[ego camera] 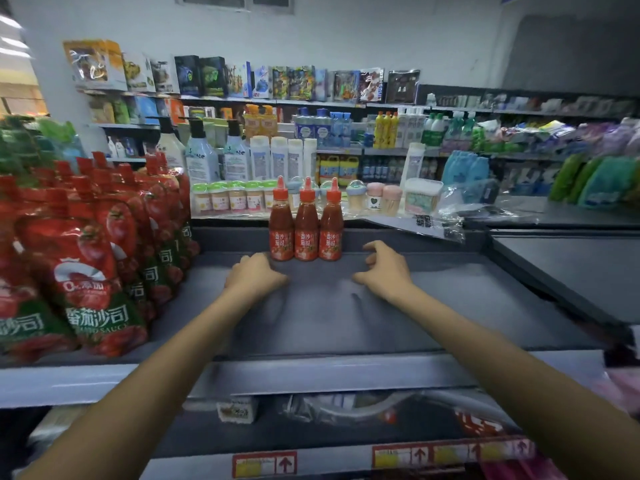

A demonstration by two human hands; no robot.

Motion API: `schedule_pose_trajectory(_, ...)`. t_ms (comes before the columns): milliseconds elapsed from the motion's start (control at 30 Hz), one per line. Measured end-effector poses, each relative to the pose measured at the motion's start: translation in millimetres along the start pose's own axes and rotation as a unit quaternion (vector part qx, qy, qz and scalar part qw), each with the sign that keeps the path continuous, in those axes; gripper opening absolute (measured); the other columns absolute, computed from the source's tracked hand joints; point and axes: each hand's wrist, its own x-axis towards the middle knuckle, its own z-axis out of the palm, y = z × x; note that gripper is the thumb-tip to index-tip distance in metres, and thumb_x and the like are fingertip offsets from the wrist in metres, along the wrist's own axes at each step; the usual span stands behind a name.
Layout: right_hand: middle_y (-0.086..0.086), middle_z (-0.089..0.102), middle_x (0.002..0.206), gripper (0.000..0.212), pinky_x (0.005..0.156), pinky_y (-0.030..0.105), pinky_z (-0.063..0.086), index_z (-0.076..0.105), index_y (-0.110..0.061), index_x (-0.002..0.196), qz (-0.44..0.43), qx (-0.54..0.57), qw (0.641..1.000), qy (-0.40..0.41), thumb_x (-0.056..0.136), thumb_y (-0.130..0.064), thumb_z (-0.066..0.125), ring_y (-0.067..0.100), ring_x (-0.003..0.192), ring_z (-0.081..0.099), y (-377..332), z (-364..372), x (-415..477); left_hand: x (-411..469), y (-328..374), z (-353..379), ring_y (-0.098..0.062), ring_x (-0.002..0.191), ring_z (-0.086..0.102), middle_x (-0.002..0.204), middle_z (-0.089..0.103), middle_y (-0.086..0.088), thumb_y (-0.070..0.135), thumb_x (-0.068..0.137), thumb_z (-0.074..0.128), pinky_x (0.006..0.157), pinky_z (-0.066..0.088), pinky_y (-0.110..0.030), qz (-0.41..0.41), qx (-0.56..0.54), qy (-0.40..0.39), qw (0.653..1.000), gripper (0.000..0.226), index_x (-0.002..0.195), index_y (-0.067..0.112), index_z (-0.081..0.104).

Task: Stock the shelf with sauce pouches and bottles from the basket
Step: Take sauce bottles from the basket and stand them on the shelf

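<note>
Your left hand rests on the grey deck of the shelf with its fingers loosely curled under and nothing in them. Your right hand sits on the same deck, its fingers bent in a slack claw and its thumb stretched out toward the left, also holding nothing. Between and just beyond your two hands stand three sauce bottles, upright and side by side in a tight row against the shelf's low back wall, with red nozzle caps up and labels facing you. Your left hand is just beside the leftmost bottle, and your right hand is near the rightmost one but apart from it. To your left, the sauce pouches fill that end of the shelf in standing rows, red with green bases, and the nearest are blurred. Behind the back wall, a row of small jars with green lids lines the next display, with tall white pump bottles behind them. Further off, wall shelving holds boxed goods and cleaning products. Red arrow price labels mark the rail of the lower shelf.
</note>
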Motion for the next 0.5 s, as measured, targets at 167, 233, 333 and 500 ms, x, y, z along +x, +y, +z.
schedule_pose_trajectory(167,-0.001,0.071,0.102,0.039,0.092,0.040,0.058,0.066,-0.021,0.117,-0.006,0.100,0.994,0.053,0.081,-0.015,0.080,0.019,0.095,0.070,-5.0,-32.9,-79.8,-53.4,3.2,4.5,-0.020,0.097,0.068,0.102,0.072,0.000,0.032,0.089,0.076,0.089,0.056,-0.036,0.116,-0.119,0.043,0.985,0.024,0.106,0.017,0.070)
schedule_pose_trajectory(233,-0.001,0.070,0.101,0.034,0.092,0.035,0.058,0.066,-0.021,0.116,-0.022,0.136,0.987,0.079,0.085,-0.015,0.079,0.016,0.095,0.070,-3.7,-51.1,-116.5,-79.2,13.5,13.2,-0.011,0.092,0.069,0.099,0.074,0.005,0.025,0.091,0.075,0.088,0.059,-0.036,0.183,-0.202,0.068,0.960,0.015,0.104,0.021,0.073)
schedule_pose_trajectory(333,-0.002,0.071,0.104,0.032,0.091,0.022,0.057,0.066,-0.020,0.119,-0.035,0.145,0.980,0.129,0.090,-0.019,0.077,0.009,0.099,0.069,8.5,-82.7,-177.1,-132.7,46.5,30.1,-0.001,0.086,0.068,0.095,0.074,0.013,0.019,0.096,0.071,0.079,0.054,-0.017,0.282,-0.292,0.067,0.911,0.008,0.101,0.025,0.072)
schedule_pose_trajectory(500,-0.005,0.073,0.107,0.030,0.088,0.017,0.055,0.066,-0.020,0.122,0.043,0.151,0.963,0.220,0.094,-0.025,0.074,0.004,0.101,0.069,70.1,-127.3,-292.9,-228.3,103.9,92.4,-0.008,0.087,0.073,0.093,0.075,0.001,0.013,0.100,0.066,0.079,0.055,-0.017,0.377,-0.378,-0.081,0.842,0.009,0.107,0.012,0.072)
